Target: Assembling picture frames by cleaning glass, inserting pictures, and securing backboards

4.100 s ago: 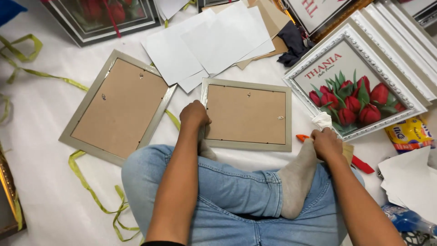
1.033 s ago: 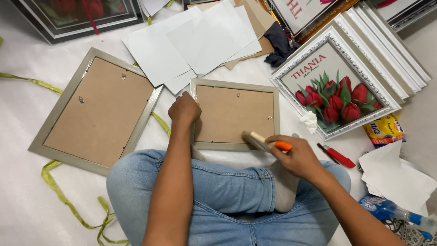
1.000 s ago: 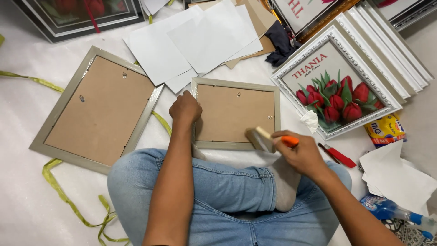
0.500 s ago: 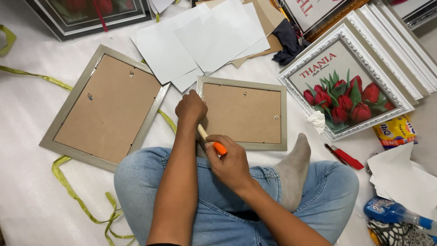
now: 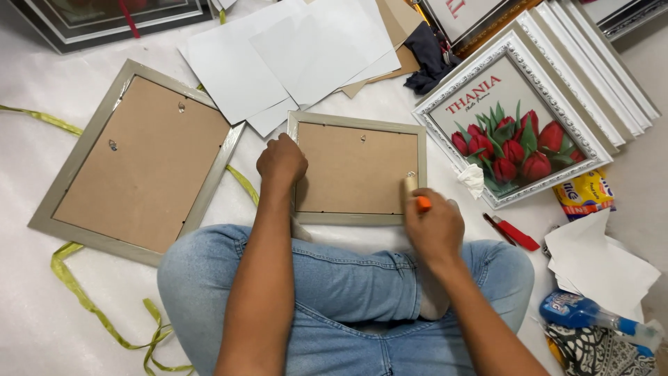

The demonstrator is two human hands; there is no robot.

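The left hand (image 5: 282,161) lay curled into a loose fist, pressing down on the left rail of the small frame (image 5: 356,168), with nothing held inside it. The right hand (image 5: 435,228) was closed around a scraper tool (image 5: 415,194) with an orange handle, its pale blade end set against the frame's right rail beside a small metal clip. That frame rested face down on the white floor covering (image 5: 42,306) just ahead of the person's crossed, denim-clad legs (image 5: 348,278), its brown fibreboard backing up and a dull silver moulding around it. It looked light and stiff, though probably with glass beneath the board, so it seemed best gripped by the 2 opposite rails and kept flat rather than pushed in the middle. The backing looked matt and slightly rough, the moulding smooth and likely slippery. A larger frame (image 5: 139,163) of the same make lay face down just to the left, tilted. Loose white sheets (image 5: 292,56) overlapped beyond both. To the right sat an ornate white frame (image 5: 518,129) showing red tulips, with a red cutter (image 5: 513,232) near it, a spray bottle (image 5: 591,317) further right, and a green ribbon (image 5: 97,306) trailing at the left.
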